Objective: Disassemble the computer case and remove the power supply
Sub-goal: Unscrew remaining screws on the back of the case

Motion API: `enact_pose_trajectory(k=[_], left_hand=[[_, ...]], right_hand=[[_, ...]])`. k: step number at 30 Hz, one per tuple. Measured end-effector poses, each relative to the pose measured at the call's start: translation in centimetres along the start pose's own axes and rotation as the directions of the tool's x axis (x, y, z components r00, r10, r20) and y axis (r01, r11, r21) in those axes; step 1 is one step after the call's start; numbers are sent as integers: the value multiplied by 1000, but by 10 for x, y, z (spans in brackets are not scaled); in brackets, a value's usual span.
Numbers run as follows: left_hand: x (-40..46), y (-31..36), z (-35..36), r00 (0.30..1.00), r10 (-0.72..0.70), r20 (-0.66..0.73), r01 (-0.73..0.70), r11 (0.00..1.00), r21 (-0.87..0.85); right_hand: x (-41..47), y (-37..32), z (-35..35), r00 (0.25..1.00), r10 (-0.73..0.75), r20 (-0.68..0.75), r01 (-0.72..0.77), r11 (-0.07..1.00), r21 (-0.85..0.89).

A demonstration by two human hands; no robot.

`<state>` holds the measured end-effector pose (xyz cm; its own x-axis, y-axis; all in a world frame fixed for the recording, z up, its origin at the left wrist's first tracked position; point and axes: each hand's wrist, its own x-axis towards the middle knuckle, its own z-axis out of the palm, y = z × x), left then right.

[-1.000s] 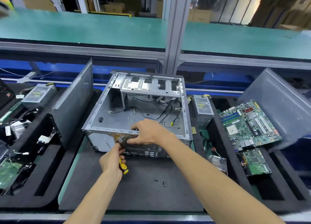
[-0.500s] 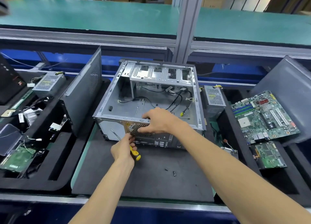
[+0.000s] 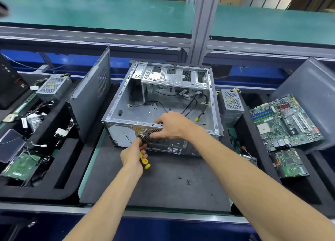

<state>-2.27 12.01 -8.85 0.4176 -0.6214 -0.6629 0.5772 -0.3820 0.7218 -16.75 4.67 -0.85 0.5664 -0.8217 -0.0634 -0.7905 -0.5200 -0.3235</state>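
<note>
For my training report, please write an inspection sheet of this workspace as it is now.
Surface: dark foam mat; two loose screws lie on it.
Job's things: open computer case, interior mostly bare; a power supply stands right of it.
Clutter: motherboard, side panel, second power supply, parts in the left foam tray.
Hands: left hand grips a yellow-handled screwdriver; right hand holds the case's near edge at the fan grille.
Cables: black cables loose inside the case.
Surroundings: green shelf above.
</note>
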Motion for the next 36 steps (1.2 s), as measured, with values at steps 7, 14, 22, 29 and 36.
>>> enact_pose_trajectory(k=[7, 14, 22, 29, 36], left_hand=[[-3, 0, -5, 991, -76, 111, 88, 990, -111], [-5, 13, -3, 922, -251, 296, 280, 958, -60], [-11, 19, -3, 852, -383, 357, 455, 879, -144], [-8, 15, -10, 878, -357, 320, 382, 924, -17], [-32, -40, -25, 959, -153, 237, 39, 904, 426]], right_hand=[[-2, 0, 1, 1000, 17, -6, -17, 1000, 19], [-5, -3, 0, 999, 21, -41, -23, 999, -38], [-6, -3, -4, 999, 45, 3, -45, 997, -61], [-8, -4, -7, 999, 31, 10, -30, 995, -90], [-18, -2, -5, 992, 121, -40, -123, 991, -52]])
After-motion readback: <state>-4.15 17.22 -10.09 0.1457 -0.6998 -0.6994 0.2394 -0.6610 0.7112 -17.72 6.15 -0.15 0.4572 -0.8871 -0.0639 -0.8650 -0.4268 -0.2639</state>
